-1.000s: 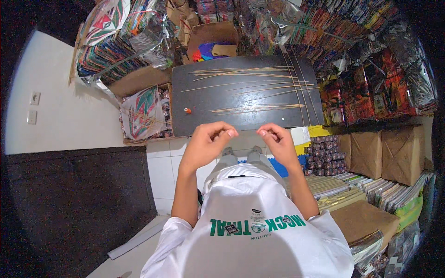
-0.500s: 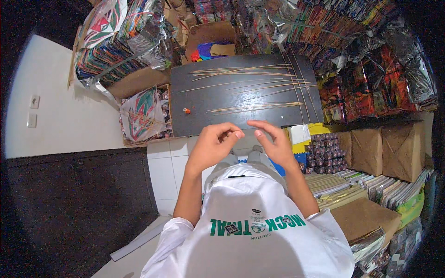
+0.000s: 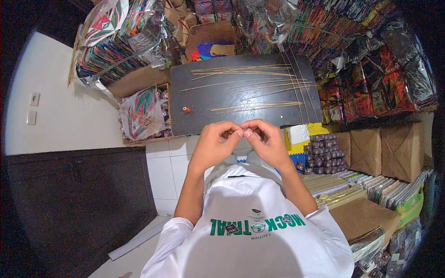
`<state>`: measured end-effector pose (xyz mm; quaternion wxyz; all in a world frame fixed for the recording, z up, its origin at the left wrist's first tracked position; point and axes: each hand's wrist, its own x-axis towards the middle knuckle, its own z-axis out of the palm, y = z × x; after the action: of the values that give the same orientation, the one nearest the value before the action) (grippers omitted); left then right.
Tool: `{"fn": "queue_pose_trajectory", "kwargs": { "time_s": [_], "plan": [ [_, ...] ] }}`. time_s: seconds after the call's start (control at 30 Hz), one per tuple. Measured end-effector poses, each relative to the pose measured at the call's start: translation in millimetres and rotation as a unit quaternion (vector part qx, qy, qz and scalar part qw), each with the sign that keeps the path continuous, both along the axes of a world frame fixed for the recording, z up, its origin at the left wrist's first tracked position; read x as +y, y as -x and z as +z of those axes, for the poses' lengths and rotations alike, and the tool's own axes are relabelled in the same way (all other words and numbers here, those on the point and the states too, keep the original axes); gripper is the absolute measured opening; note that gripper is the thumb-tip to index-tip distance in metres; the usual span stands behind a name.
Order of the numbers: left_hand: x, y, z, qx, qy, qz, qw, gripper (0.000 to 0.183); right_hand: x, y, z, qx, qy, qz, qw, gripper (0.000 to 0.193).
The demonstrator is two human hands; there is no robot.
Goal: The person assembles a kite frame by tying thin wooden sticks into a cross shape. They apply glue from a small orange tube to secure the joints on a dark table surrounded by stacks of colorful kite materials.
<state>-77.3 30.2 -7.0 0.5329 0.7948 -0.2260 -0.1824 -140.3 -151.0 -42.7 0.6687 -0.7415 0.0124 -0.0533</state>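
My left hand (image 3: 216, 144) and my right hand (image 3: 265, 142) meet in front of my body, just off the near edge of the dark table (image 3: 194, 118). Thumb and forefinger of each are pinched, and the fingertips of both hands come together. Whatever sits between them, if anything, is too small to make out. Beyond the hands, thin bamboo sticks (image 3: 259, 106) lie across the tabletop in several loose groups. A small spool with an orange-red top (image 3: 186, 110) stands near the table's left side.
Left of the table is an open carton (image 3: 172, 109) holding a printed kite-like sheet (image 3: 143, 113) with sticks on it. Wrapped stacks (image 3: 320, 32) crowd the back and right. Small dark boxes (image 3: 324, 153) and brown paper packages (image 3: 401, 153) stand at the right.
Both hands have closed from a loose, parted pose into pinches. My right hand has shifted left, so the fingertips now meet.
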Motion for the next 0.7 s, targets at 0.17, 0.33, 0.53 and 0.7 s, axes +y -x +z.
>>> {"fn": "queue_pose_trajectory", "kwargs": {
  "time_s": [0.17,0.33,0.53,0.7],
  "plan": [
    [4,1,-3,-0.016,-0.023,0.007,1.0,0.014,-8,1,16,-0.01,0.095,0.024,0.995,0.016],
    [1,3,-1,-0.045,0.005,-0.008,0.999,0.016,-8,2,20,-0.055,0.115,0.03,0.991,0.011],
    [2,2,-2,-0.02,0.02,-0.014,1.0,0.015,-8,1,16,-0.074,0.106,0.023,0.991,0.014],
    [3,1,-5,-0.01,-0.003,-0.016,1.0,0.016,-9,3,24,-0.027,0.12,0.032,0.992,0.012]
  ]
}}
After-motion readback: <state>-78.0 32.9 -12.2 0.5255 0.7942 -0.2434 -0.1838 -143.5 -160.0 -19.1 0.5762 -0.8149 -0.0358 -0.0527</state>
